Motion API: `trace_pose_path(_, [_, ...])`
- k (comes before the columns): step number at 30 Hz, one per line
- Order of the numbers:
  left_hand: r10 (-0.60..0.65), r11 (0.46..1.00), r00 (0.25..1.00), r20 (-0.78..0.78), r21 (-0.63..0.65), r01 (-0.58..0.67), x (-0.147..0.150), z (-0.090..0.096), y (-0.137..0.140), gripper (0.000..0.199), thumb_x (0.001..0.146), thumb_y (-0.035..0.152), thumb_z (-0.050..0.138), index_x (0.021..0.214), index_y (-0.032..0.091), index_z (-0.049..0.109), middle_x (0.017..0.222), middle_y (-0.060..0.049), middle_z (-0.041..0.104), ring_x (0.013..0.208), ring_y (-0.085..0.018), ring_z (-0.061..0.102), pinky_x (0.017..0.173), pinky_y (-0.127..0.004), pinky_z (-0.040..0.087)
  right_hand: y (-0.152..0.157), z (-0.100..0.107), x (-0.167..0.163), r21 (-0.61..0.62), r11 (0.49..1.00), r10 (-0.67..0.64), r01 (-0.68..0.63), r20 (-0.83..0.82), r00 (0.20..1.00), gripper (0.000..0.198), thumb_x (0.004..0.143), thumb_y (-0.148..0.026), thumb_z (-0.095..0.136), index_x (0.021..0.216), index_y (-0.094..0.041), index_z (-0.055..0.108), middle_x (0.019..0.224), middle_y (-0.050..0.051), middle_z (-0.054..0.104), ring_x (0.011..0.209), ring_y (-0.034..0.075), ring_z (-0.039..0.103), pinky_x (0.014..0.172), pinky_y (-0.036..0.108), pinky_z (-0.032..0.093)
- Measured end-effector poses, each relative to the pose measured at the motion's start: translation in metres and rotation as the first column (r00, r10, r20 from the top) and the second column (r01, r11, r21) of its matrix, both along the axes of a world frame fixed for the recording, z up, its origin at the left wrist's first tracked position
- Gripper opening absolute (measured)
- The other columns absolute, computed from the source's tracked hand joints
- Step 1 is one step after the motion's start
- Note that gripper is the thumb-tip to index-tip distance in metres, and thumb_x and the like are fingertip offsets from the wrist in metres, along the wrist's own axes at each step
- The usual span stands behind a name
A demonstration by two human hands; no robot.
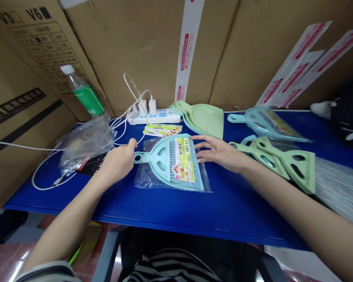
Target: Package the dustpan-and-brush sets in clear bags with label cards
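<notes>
A light-blue dustpan and brush set (160, 158) lies on the blue table with its handle pointing left. A clear plastic bag (147, 181) surrounds it. On its bristles rests a yellow-green printed label card (186, 160). My left hand (117, 162) is closed at the handle end; its fingertips are hidden, so whether it grips handle or bag is unclear. My right hand (219, 152) has its fingers spread along the right edge of the set, touching beside the label.
Green and blue dustpans (207, 117) are stacked behind. Right of them lie a bagged blue set (275, 123), green brushes (297, 164) and grey bristles. Label cards (163, 130), a power strip (164, 116), crumpled plastic (82, 143) and a bottle (88, 98) are farther back and left.
</notes>
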State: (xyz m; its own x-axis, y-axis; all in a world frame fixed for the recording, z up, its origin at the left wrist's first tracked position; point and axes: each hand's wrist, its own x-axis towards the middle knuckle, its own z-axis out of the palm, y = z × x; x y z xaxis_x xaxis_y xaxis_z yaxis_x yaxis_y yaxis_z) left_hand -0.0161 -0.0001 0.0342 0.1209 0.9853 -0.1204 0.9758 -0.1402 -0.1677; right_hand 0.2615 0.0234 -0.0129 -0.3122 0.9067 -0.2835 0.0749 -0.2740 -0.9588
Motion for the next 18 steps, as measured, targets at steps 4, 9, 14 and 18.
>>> trace_pose_path(4, [0.021,1.0,0.999,-0.026,0.007,-0.021,-0.0004,0.0005,0.0,0.03,0.091,0.011,0.033,0.118,0.014,0.046,0.102,-0.017,0.071,0.092,-0.036,0.07,0.073,-0.04,0.052,0.0,0.0,0.0,0.017,1.0,0.008,-0.008,-0.006,1.0,0.047,0.075,-0.006,0.064,0.118,-0.024,0.054,0.096,0.001,0.059,0.075,0.013,0.065,0.087,0.037,0.06])
trace_pose_path(9, [0.019,0.999,0.999,-0.051,0.031,-0.017,-0.0001,0.0015,-0.001,0.028,0.091,0.013,0.033,0.116,0.015,0.048,0.099,-0.016,0.072,0.087,-0.034,0.071,0.071,-0.038,0.053,0.0009,-0.0021,0.0032,0.031,0.999,0.023,-0.023,0.012,1.0,0.045,0.076,-0.007,0.063,0.117,-0.023,0.055,0.097,0.002,0.058,0.073,0.013,0.066,0.086,0.037,0.061])
trace_pose_path(14, [0.049,0.998,0.995,-0.083,0.044,-0.046,-0.0012,0.0017,0.0005,0.028,0.092,0.013,0.035,0.117,0.014,0.048,0.105,-0.017,0.071,0.091,-0.035,0.071,0.073,-0.039,0.054,0.0018,-0.0001,0.006,0.06,0.997,0.044,-0.047,0.043,0.998,0.046,0.076,-0.008,0.064,0.119,-0.022,0.053,0.1,0.004,0.06,0.076,0.014,0.068,0.084,0.036,0.061])
trace_pose_path(18, [0.087,0.995,0.99,-0.113,0.058,-0.081,-0.002,0.0011,0.0015,0.029,0.093,0.011,0.034,0.119,0.014,0.047,0.113,-0.018,0.069,0.095,-0.037,0.07,0.076,-0.044,0.054,0.0028,0.0012,0.0071,0.067,0.997,0.04,-0.047,0.105,0.994,0.046,0.075,-0.005,0.061,0.118,-0.022,0.052,0.1,0.004,0.06,0.074,0.014,0.069,0.08,0.033,0.062])
